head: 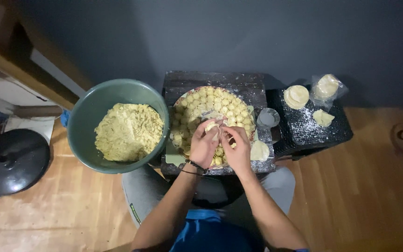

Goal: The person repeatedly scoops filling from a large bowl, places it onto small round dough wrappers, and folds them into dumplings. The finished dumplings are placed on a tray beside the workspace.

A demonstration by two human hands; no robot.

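Dim room, light falling from above onto the middle, tray (213, 116) and bowl (117, 125) brightest, corners sinking into dark, wall (257, 37) murky, soft grainy detail, wide-angle bend at edges, lid (12, 161) faintly glinting

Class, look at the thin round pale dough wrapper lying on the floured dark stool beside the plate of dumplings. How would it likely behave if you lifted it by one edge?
The thin round pale dough wrapper lies flat and looks very thin, so it would probably droop, floppy. It seems light for its size. The flour dusting on the floured dark stool suggests it may lift without sticking, though it could tear if pulled hard.
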